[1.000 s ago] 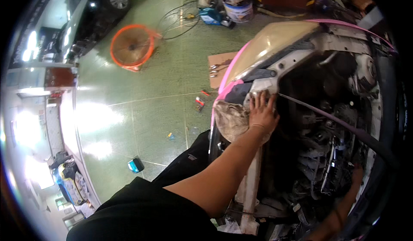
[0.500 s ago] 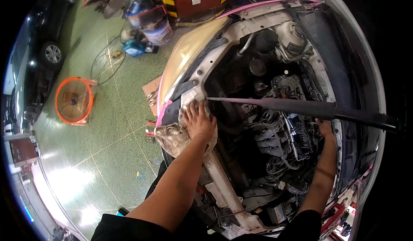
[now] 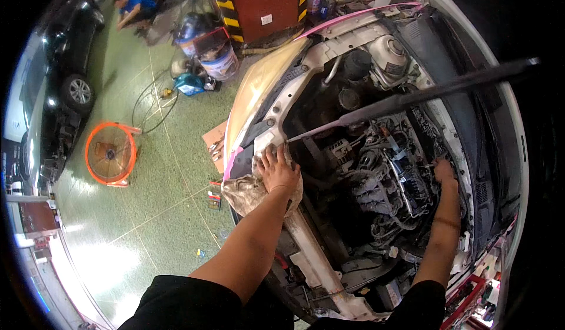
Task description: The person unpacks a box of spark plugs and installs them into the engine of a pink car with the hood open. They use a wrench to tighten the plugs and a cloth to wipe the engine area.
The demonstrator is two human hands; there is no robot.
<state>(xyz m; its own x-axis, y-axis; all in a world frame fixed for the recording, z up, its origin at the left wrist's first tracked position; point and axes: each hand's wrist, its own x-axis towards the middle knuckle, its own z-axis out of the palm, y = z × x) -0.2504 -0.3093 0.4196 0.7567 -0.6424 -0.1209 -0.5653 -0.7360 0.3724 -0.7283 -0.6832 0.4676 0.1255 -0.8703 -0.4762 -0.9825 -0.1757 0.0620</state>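
My left hand [image 3: 278, 168] lies flat, fingers spread, not clenched, on a crumpled grey-brown cloth rag [image 3: 250, 191] draped over the front edge of the white car's open engine bay [image 3: 365, 171], just beside the yellowed headlight [image 3: 256, 91]. My right hand [image 3: 444, 171] is deep among the black hoses & wiring at the far side; can't tell what it grips, fingers hidden. Dark hood prop rod [image 3: 412, 97] crosses above the engine. On the green floor: white plastic bucket [image 3: 220, 65] w/ junk stacked on top, contents unclear; orange round floor fan [image 3: 110, 153]; black car [image 3: 59, 94] further left.
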